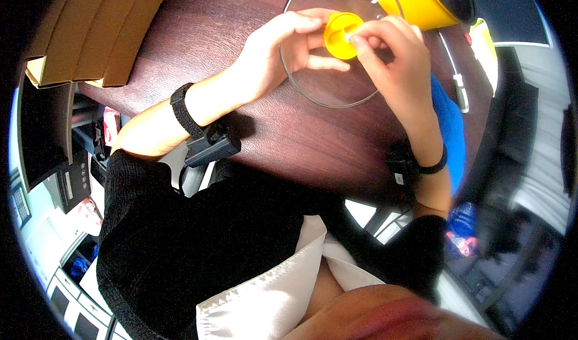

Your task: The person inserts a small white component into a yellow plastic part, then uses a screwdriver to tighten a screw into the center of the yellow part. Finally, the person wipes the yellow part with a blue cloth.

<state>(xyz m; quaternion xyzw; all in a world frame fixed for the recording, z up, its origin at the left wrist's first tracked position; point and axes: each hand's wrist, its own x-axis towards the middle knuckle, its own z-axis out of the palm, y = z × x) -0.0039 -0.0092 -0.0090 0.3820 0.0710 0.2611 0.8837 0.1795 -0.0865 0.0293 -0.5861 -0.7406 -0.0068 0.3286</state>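
Between my hands is a small round yellow cap (343,35) with a raised rim and a recessed face. From its left side, the fingers of my left hand (286,42) are wrapped round it and hold it. My right hand (394,57) pinches at the cap's face, thumb and forefinger pressed together over a tiny whitish piece too small to name. Under both hands a clear glass lid (328,106) with a thin metal rim lies on the dark table. Beyond my right hand sits a yellow pot (415,3) with a black inside.
Right of my right hand lies a screwdriver (460,93) with a pale handle and thin shaft. A blue object (448,129) shows behind my right forearm. Cardboard boxes (99,27) stand at the far left of the dark reddish-brown table (198,27).
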